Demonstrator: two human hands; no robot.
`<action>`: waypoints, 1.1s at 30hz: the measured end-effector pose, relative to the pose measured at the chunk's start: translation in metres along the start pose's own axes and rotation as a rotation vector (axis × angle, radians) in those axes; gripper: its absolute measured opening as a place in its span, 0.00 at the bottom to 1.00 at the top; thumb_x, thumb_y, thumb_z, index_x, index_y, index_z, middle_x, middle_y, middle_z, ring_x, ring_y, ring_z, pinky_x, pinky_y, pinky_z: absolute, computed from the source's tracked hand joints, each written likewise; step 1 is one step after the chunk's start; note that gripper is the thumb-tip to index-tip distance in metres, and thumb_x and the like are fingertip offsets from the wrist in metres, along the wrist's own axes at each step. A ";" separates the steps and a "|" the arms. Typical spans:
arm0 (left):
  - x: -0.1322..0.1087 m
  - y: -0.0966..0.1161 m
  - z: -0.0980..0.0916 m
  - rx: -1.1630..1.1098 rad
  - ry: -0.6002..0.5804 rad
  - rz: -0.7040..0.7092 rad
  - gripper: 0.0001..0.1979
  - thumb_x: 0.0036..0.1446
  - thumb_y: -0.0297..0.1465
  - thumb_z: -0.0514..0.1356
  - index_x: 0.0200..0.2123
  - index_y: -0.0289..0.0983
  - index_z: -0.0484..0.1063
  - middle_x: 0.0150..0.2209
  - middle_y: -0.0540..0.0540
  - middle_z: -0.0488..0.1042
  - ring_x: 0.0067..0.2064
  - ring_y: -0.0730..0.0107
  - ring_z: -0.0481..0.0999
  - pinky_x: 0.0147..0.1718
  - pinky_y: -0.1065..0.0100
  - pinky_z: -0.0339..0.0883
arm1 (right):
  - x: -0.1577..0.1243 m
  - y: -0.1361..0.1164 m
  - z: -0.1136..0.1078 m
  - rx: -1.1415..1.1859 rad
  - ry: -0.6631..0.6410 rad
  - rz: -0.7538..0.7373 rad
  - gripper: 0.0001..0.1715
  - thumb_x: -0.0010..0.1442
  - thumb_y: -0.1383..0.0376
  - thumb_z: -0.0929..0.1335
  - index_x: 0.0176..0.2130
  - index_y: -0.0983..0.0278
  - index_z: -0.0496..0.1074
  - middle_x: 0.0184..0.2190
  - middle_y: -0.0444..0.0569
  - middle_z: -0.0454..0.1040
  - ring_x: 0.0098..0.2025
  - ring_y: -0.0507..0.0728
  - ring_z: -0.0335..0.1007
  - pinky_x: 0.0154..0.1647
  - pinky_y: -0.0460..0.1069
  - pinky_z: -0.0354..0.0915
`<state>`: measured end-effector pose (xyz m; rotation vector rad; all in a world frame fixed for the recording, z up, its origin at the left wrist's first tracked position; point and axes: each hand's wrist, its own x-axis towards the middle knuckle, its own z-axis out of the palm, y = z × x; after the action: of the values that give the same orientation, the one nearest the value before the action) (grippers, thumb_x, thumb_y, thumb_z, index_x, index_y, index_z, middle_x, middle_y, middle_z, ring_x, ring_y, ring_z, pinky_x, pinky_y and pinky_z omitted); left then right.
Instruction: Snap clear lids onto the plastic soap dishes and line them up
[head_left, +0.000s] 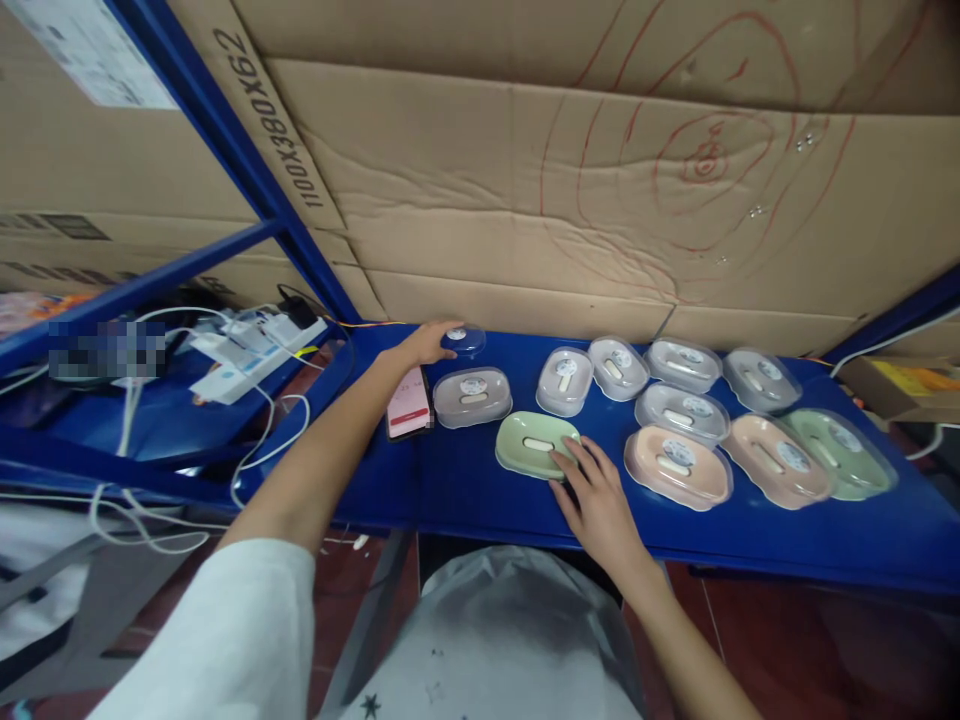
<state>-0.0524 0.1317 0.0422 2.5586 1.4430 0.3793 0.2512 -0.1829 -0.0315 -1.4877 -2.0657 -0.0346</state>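
Observation:
My left hand (429, 343) reaches to the back of the blue shelf and pinches the near end of a clear plastic lid (470, 342) bearing a round label. Closer to me, a green soap dish (517, 436) without a lid shows a pale oblong piece in its middle. My right hand (598, 492) grips its right end, fingers over the rim and thumb at the front edge. Between the two hands sits a grey lidded soap dish (484, 405). A phone (409, 402) with a lit pink screen lies beneath my left forearm.
Several lidded soap dishes stand to the right, including grey ones (682, 366), peach ones (660, 478) and a green one (862, 478). Cardboard (465, 150) walls the back. At left are a blue frame post (300, 250), a power strip (255, 358) and loose white cables (150, 530).

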 end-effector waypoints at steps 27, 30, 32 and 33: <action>-0.178 0.174 0.076 -0.026 0.283 0.396 0.26 0.73 0.37 0.61 0.71 0.41 0.64 0.71 0.35 0.67 0.69 0.48 0.71 0.63 0.47 0.72 | 0.000 0.003 0.002 0.029 0.037 0.020 0.41 0.75 0.61 0.66 0.79 0.51 0.47 0.76 0.54 0.58 0.77 0.67 0.54 0.72 0.67 0.64; -0.185 0.169 0.082 -0.064 0.315 0.402 0.28 0.72 0.34 0.61 0.72 0.40 0.62 0.72 0.35 0.65 0.73 0.49 0.66 0.67 0.46 0.70 | 0.000 0.003 0.002 0.008 0.023 -0.001 0.41 0.75 0.62 0.66 0.79 0.50 0.47 0.76 0.53 0.58 0.76 0.67 0.55 0.71 0.67 0.65; -0.188 0.167 0.087 -0.089 0.347 0.394 0.28 0.73 0.33 0.61 0.72 0.41 0.63 0.71 0.36 0.67 0.73 0.50 0.66 0.68 0.46 0.70 | 0.000 0.002 0.002 -0.003 0.009 -0.013 0.41 0.75 0.62 0.65 0.79 0.50 0.48 0.76 0.52 0.59 0.76 0.67 0.56 0.71 0.66 0.65; -0.189 0.166 0.089 -0.099 0.357 0.388 0.27 0.73 0.32 0.61 0.72 0.41 0.63 0.71 0.37 0.67 0.73 0.51 0.66 0.68 0.46 0.70 | 0.000 0.002 0.002 -0.009 0.005 -0.017 0.40 0.75 0.63 0.65 0.79 0.50 0.48 0.76 0.52 0.59 0.76 0.67 0.56 0.71 0.66 0.65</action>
<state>0.0157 -0.1190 -0.0208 2.7813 0.9704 0.9806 0.2524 -0.1812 -0.0336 -1.4739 -2.0772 -0.0539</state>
